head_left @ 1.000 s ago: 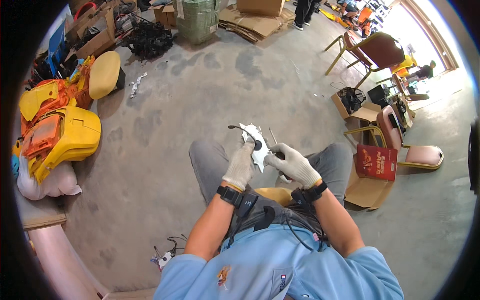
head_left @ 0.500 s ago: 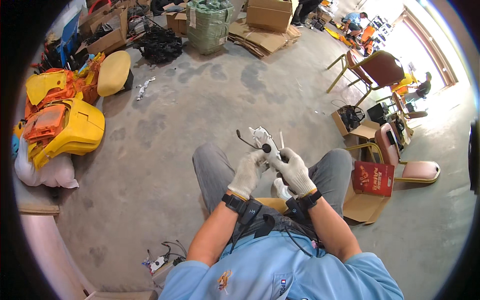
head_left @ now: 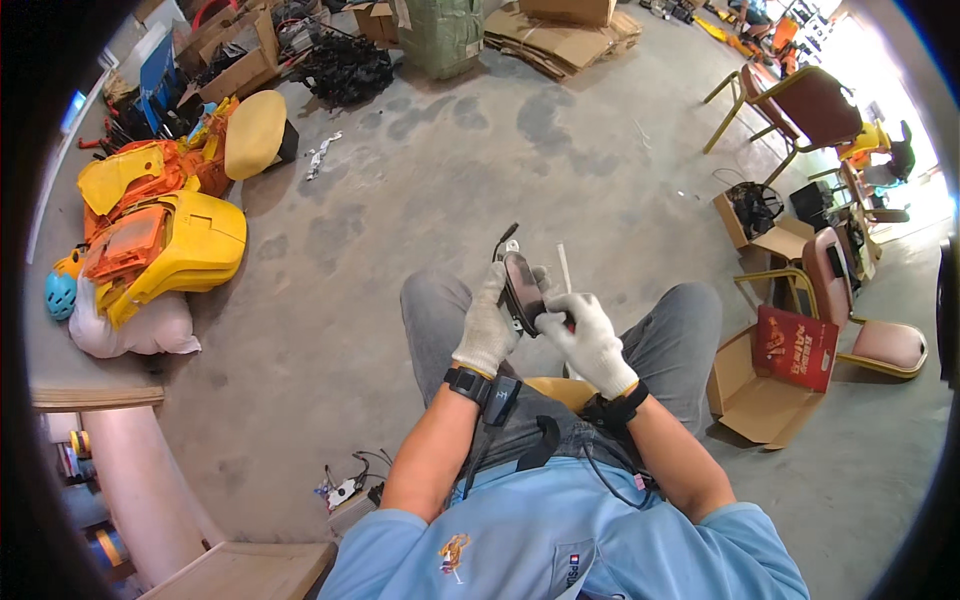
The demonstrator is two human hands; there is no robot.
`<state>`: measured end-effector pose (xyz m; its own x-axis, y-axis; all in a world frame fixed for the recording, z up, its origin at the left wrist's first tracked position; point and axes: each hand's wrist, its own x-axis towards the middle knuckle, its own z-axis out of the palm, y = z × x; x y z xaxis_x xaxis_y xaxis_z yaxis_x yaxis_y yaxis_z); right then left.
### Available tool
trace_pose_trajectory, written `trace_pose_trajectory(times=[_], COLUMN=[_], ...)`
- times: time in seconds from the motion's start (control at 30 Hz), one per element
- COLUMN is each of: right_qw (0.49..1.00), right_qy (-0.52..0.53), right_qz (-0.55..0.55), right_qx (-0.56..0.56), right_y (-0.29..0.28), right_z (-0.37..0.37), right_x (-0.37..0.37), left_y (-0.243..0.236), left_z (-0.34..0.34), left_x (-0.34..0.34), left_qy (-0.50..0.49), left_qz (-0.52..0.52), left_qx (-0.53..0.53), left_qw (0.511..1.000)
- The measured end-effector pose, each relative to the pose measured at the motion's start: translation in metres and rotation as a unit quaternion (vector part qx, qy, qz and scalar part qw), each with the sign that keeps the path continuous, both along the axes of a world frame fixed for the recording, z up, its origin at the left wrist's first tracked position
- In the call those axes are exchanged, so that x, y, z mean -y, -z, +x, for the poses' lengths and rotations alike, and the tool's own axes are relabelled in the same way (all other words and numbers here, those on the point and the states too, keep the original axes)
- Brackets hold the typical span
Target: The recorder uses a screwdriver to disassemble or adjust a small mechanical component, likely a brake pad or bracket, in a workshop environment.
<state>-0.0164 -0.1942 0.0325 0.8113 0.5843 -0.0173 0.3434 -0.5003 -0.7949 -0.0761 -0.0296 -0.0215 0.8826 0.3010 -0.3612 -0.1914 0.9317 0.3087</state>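
The left hand (head_left: pixel 487 328), in a white knitted glove, is clamping its fingers around one dark, glossy, oblong device with pale edging (head_left: pixel 523 292), which is sitting between both hands, above the lap and between the knees. One short black cable (head_left: pixel 506 238) is rising from its top. The right hand (head_left: pixel 590 345), in a matching white glove, is curling its fingers closed around one thin, straight, pale rod (head_left: pixel 563 268) that is pointing upward; its foremost fingers are lying at the device's lower right edge, and whether they are pressing on it I cannot tell. To the right, one open brown cardboard box (head_left: pixel 768 408) is standing with one red printed panel (head_left: pixel 797 350) at its far edge.
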Motion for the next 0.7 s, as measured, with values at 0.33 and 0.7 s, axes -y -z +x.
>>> trace_pose_trajectory(times=[0.33,0.7], right_qw=[0.968,0.935], right_qy=[-0.03,-0.005], right_qz=[0.032,0.025], right_qx=[-0.248,-0.354], right_y=[0.0,-0.005], right_z=[0.056,0.079], right_x=[0.013,0.04], left_y=[-0.006,-0.021], left_z=[0.0,0.003], left_x=[0.017,0.002], left_qy=[0.214,0.192], left_qz=[0.163,0.448], left_qx=[-0.024,-0.29], left_qw=[0.963,0.824])
